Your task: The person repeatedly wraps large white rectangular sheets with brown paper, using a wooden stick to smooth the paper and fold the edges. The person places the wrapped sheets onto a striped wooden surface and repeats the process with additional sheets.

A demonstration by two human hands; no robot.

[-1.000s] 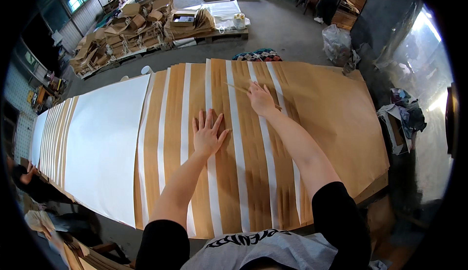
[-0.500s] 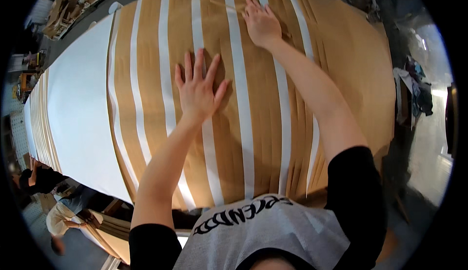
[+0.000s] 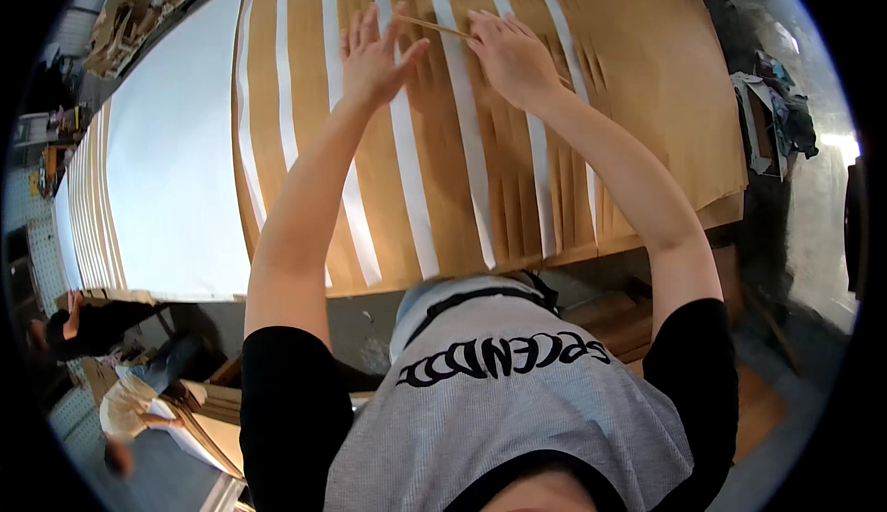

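Note:
A broad spread of overlapping brown paper sheets point(image 3: 443, 133) lies before me, with white strips showing between their staggered edges. Over the far part of it, my right hand point(image 3: 517, 61) is closed, palm down, around a thin, light-brown stick point(image 3: 432, 26). One length of the stick sticks out leftward, and a short bit shows by the wrist. My left hand point(image 3: 374, 61) has its fingers spread and grips nothing. Its index fingertip is at the stick's left end; whether they touch I cannot tell.
Left of the brown sheets is a large white sheet point(image 3: 176, 161), with more striped layers point(image 3: 90, 198) beyond. Two other people are at the lower left, one in a pale top point(image 3: 127, 406). Cardboard scraps point(image 3: 139, 13) are piled at the far left. Cloth items point(image 3: 781, 110) hang at the right.
My left hand has lifted from lying flat and come up beside the stick's left end. The view has shifted, so the sheets' near edge sits higher. My right hand keeps the stick.

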